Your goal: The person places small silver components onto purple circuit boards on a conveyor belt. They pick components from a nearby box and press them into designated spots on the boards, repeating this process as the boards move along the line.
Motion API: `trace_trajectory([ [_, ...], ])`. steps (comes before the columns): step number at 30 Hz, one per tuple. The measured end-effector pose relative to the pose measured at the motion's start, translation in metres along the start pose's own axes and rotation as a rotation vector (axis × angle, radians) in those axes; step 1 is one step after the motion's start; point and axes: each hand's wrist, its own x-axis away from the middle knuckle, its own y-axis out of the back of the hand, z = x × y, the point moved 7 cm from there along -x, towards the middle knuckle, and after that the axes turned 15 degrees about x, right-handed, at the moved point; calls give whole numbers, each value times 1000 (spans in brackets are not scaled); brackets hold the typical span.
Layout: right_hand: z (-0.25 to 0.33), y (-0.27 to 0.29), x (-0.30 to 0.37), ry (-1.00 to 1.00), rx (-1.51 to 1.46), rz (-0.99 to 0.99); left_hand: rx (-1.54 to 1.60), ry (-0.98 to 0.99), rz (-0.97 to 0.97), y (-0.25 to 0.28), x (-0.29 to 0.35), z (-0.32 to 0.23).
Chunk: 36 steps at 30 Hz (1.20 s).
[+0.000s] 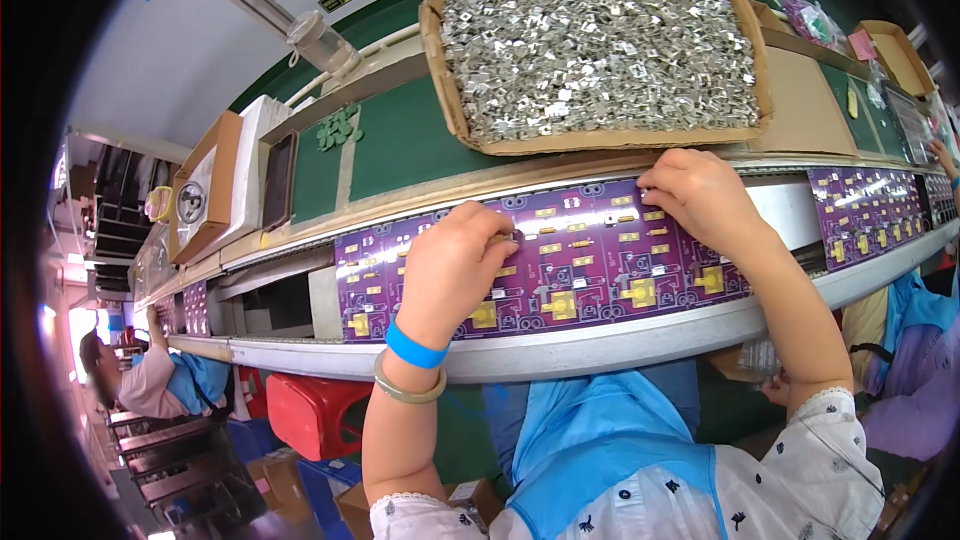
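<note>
A long purple circuit board (590, 258) with gold pads and small mounted parts lies on the conveyor rail in front of me. My left hand (450, 260) is over its left half, thumb and fingers pinched together just above the surface. What sits in that pinch is too small to make out. Toward the board's far right edge, my right hand (705, 198) pinches a tiny silvery metal piece, mostly covered by the fingertips. Behind the board, a cardboard box (461, 125) is heaped with small shiny metal pieces (600, 45).
Another purple board (868, 210) lies farther right on the conveyor (560, 355). Green pieces (340, 127) lie on the green bench at left, near a plastic bottle (320, 43). A red stool (312, 415) stands below. Co-workers are at both sides.
</note>
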Motion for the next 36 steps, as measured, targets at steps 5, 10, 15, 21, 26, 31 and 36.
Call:
trace_trajectory([
  [5, 6, 12, 2, -69, 16, -24, -58, -19, 31, -5, 0, 4],
  [10, 1, 38, 0, -82, -110, -136, -46, -40, 44, -13, -6, 2],
  [15, -18, 56, -11, -148, -139, -253, -64, -45, 82, -22, -13, 1],
  [21, -42, 44, -45, -123, 38, -110, -59, -53, 57, -15, -19, -13],
  [26, -41, 26, -68, -105, 149, -13, -23, -222, -61, -7, -55, -51],
  [31, -37, 21, -71, -118, 152, -11, -90, -242, -131, -36, -110, -49],
  [36, -40, 28, -56, -244, -45, -165, -169, -205, -7, -57, -145, -35],
])
